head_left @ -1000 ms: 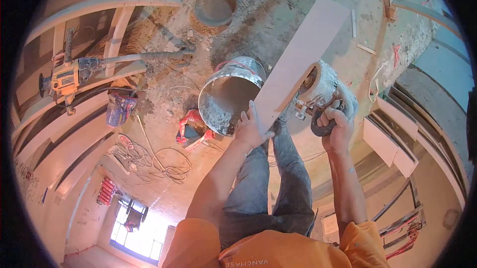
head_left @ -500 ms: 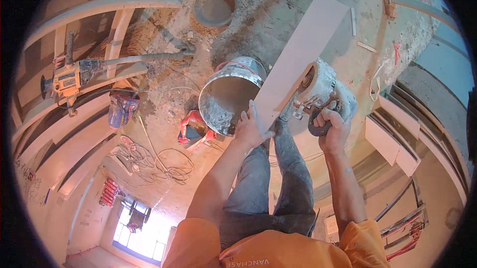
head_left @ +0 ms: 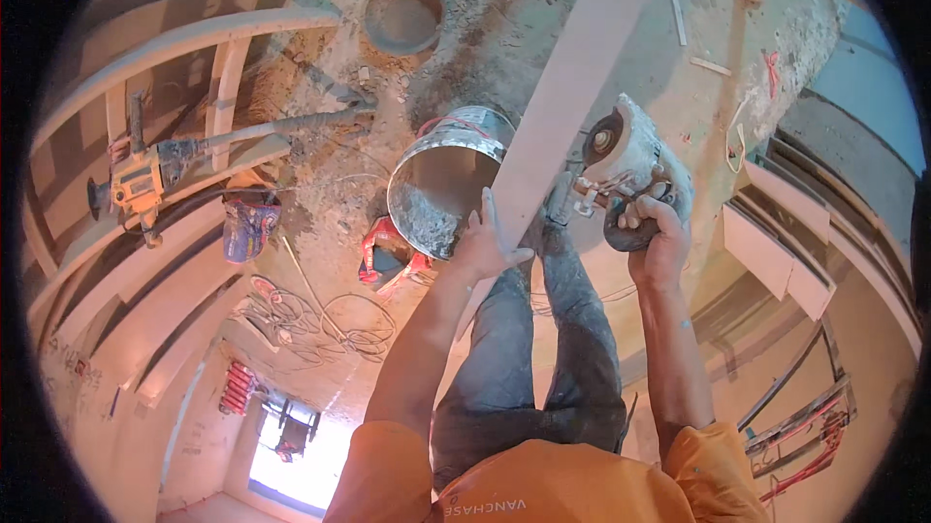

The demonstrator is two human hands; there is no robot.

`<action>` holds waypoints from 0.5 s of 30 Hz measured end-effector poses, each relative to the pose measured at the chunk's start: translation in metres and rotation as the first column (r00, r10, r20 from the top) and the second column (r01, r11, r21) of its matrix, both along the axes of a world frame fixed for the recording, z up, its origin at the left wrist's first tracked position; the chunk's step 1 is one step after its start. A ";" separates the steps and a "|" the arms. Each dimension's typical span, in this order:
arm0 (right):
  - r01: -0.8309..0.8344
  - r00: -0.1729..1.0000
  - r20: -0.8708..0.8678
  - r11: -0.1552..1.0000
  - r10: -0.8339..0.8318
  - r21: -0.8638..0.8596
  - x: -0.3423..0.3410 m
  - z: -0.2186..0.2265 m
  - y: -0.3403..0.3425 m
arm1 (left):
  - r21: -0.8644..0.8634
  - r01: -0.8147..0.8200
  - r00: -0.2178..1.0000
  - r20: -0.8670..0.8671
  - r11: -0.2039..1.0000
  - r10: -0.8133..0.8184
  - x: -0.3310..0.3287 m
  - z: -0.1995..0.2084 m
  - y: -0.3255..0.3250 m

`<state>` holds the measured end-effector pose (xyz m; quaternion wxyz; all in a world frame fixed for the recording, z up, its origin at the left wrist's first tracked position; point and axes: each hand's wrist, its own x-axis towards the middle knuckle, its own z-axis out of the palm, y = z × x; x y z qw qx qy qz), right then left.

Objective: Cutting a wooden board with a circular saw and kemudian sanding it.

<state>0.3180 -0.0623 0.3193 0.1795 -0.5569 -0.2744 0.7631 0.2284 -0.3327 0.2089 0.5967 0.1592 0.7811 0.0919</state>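
Observation:
A long pale strip [head_left: 572, 87], seemingly tile or board, slants from beyond the bucket toward my legs. My left hand [head_left: 483, 244] holds its near part, thumb across the face and fingers along the left edge. My right hand [head_left: 657, 229] is wrapped round the dark handle of a dusty handheld circular saw [head_left: 635, 159]. The saw's round blade mount faces the strip, with a gap between them. Left of the strip, a dusty metal-coloured bucket [head_left: 405, 213] is tipped with its mouth toward me, partly behind the strip.
A yellow power mixer [head_left: 138, 184] lies at left beside a blue bag [head_left: 248, 229]. A round basin [head_left: 403, 17] sits on the debris-strewn floor. Coiled cable [head_left: 359, 327] and a red bag [head_left: 380, 250] lie near the bucket. Pale boards [head_left: 771, 256] stand at right.
The strip has slid toward me and left, its near end now passing below my left hand. The saw, beside the strip's edge before, is now farther from it, still in my right hand.

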 end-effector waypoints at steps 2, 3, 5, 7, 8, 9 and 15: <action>0.059 0.998 0.027 0.998 -0.059 0.031 0.002 0.005 0.000 | 0.134 -0.003 0.999 0.039 0.991 -0.003 -0.011 -0.008 -0.015; 0.080 0.996 0.031 0.996 -0.081 0.035 0.009 0.005 0.001 | 0.139 0.018 0.999 0.043 0.990 -0.025 -0.016 -0.006 -0.012; 0.072 0.996 0.060 0.997 -0.073 0.018 0.031 -0.001 0.003 | 0.157 -0.040 0.979 0.206 0.987 0.007 -0.028 0.000 -0.006; 0.087 0.994 0.068 0.996 -0.087 0.014 0.051 -0.008 0.004 | 0.166 -0.051 0.960 0.280 0.985 0.003 -0.036 0.002 0.002; 0.079 0.994 0.072 0.997 -0.079 0.002 0.060 -0.012 0.002 | 0.159 -0.047 0.955 0.297 0.986 -0.003 -0.037 0.000 0.000; 0.071 0.995 0.077 0.997 -0.070 -0.009 0.067 -0.015 0.001 | 0.153 -0.044 0.949 0.315 0.987 -0.007 -0.037 -0.001 -0.001; 0.064 0.993 0.101 0.998 -0.063 0.000 0.069 -0.002 -0.006 | 0.316 -0.043 0.968 0.247 0.948 -0.038 -0.032 -0.014 -0.014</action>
